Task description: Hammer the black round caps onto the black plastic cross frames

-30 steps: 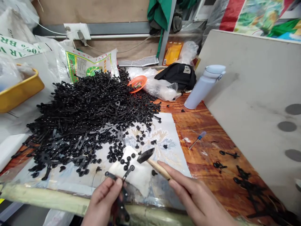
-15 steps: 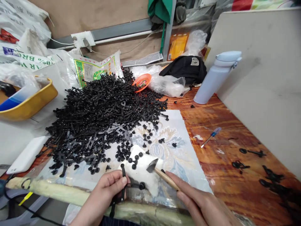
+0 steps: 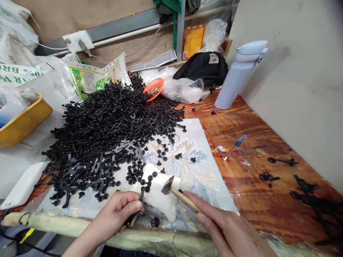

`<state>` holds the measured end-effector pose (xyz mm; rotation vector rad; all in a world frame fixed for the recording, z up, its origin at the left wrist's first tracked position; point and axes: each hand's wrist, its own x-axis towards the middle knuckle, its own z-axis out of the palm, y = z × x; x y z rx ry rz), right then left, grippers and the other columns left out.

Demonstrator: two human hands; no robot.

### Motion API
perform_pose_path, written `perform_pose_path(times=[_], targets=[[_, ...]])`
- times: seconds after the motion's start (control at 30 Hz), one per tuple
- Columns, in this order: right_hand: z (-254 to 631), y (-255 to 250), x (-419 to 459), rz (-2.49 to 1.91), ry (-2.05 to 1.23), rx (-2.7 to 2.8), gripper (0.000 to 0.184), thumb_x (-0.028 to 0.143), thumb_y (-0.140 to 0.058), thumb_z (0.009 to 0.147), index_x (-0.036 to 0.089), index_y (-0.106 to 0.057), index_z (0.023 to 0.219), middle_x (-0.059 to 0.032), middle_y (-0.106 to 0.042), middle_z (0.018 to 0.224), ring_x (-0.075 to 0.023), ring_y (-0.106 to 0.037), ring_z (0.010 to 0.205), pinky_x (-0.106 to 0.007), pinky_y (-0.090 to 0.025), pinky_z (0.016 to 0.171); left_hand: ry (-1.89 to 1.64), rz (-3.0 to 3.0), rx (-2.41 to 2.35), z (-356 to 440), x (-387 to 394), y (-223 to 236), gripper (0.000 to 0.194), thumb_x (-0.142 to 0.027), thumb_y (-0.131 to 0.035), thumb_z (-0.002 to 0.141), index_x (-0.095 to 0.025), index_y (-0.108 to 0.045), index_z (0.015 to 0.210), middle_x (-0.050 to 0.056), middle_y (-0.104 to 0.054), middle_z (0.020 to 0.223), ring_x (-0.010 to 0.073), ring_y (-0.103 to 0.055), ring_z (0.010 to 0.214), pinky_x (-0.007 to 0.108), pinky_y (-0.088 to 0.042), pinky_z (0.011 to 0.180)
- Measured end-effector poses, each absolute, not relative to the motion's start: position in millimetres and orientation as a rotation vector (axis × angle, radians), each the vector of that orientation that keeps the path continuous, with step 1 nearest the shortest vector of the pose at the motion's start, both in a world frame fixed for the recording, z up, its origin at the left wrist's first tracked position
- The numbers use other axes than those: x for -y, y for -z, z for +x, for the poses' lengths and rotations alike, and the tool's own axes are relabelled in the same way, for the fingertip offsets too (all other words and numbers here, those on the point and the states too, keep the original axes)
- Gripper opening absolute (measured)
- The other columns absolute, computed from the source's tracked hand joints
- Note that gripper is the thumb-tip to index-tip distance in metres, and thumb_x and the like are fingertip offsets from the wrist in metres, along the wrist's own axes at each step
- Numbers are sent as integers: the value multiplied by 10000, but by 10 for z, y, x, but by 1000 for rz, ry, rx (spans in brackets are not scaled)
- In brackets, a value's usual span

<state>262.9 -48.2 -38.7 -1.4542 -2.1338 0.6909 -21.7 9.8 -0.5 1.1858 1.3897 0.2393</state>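
Head view, looking forward and down at a work table. The left hand [image 3: 114,211] and the right hand [image 3: 217,222] are apart, with a narrow gap between them above a pale wooden rail [image 3: 80,227] along the near edge. The left hand pinches a black plastic strip [image 3: 141,194] between thumb and fingers; the strip's long axis stands nearly upright, its tip rising beside a white pad [image 3: 154,189]. A black round-headed stud [image 3: 154,222] lies just right of the fingers, below the pad's near edge; whether it joins the strip is hidden by the hand. The right hand closes around the wooden handle of a small hammer [image 3: 184,199]. The handle's long axis slants from the lower right to the upper left, and the dark metal head points toward the pad and the strip, hanging over the pad's right part; contact cannot be told. Loose studs [image 3: 135,174] scatter across a printed plastic sheet [image 3: 193,171], bordered by a large heap of black plastic pieces [image 3: 107,142]. To the right, a small screwdriver [image 3: 235,145] and more black pieces [image 3: 304,192] lie on the varnished wooden tabletop [image 3: 241,171]. Beyond stand a pale blue water bottle [image 3: 238,76], a black bag [image 3: 199,69] and an orange dish [image 3: 153,89]; a yellow tray [image 3: 25,121] sits at left.
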Motion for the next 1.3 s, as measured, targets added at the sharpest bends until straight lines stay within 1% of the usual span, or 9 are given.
perform_pose_path(times=[0.13, 0.23, 0.37, 0.6, 0.73, 0.97, 1.13, 1.2, 1.3], targets=[[2616, 383, 492, -1472, -668, 2102, 445, 225, -393, 953, 273, -451, 1391, -33, -628, 1235, -223, -694, 947, -349, -602, 760, -240, 1158, -1397, -206, -128, 6, 415, -557, -571, 777, -156, -579, 668, -54, -441, 482, 67, -290, 392, 174, -230, 342], [2602, 360, 491, -1490, -700, 2090, 436, 222, -371, 954, 264, -472, 1376, -32, -650, 1204, -215, -703, 922, -336, -609, 741, -246, 1141, -1411, -212, -133, 7, 428, -572, -590, 757, -155, -586, 659, -53, -438, 470, 67, -281, 390, 171, -229, 335], [2596, 355, 485, -1478, -709, 2057, 453, 210, -377, 944, 280, -461, 1383, -33, -665, 1182, -213, -708, 903, -338, -615, 722, -248, 1100, -1402, -228, -123, 8, 450, -597, -606, 732, -155, -587, 649, -49, -442, 463, 66, -284, 387, 167, -224, 325], [2587, 321, 475, -1493, -736, 2066, 451, 203, -366, 947, 282, -462, 1380, -30, -650, 1206, -213, -701, 926, -358, -606, 755, -238, 1111, -1360, -195, -160, -18, 409, -544, -609, 760, -156, -579, 637, -54, -419, 472, 67, -280, 404, 165, -228, 332], [2580, 332, 481, -1487, -724, 2040, 448, 210, -399, 941, 294, -466, 1376, -22, -654, 1199, -215, -704, 917, -361, -607, 750, -229, 1102, -1358, -184, -164, -28, 408, -540, -612, 758, -155, -575, 628, -57, -403, 479, 68, -278, 410, 165, -234, 332], [2597, 304, 493, -1478, -700, 2098, 488, 186, -376, 936, 293, -419, 1410, -25, -651, 1209, -222, -699, 933, -381, -603, 763, -200, 1109, -1373, -185, -164, -46, 397, -537, -599, 758, -165, -572, 621, -57, -397, 460, 68, -262, 382, 178, -193, 319], [2505, 94, 379, -1399, -602, 2166, 529, 188, -347, 949, 289, -308, 1467, -41, -683, 1159, -205, -712, 869, -340, -608, 714, -184, 1156, -1368, -172, -186, -40, 386, -519, -571, 773, -185, -530, 585, -76, -345, 447, 70, -243, 375, 185, -195, 325], [2434, 22, 311, -1344, -576, 2219, 529, 175, -322, 944, 278, -324, 1463, -55, -704, 1108, -209, -714, 826, -344, -610, 667, -170, 1170, -1376, -169, -194, -32, 382, -521, -562, 771, -187, -531, 589, -81, -337, 442, 72, -243, 372, 185, -202, 323], [2362, -58, 240, -1296, -539, 2313, 516, 166, -317, 932, 267, -397, 1432, -73, -728, 1014, -220, -707, 713, -350, -603, 590, -153, 1193, -1377, -174, -196, -27, 361, -500, -553, 773, -182, -555, 603, -78, -347, 441, 77, -248, 365, 189, -204, 319]])
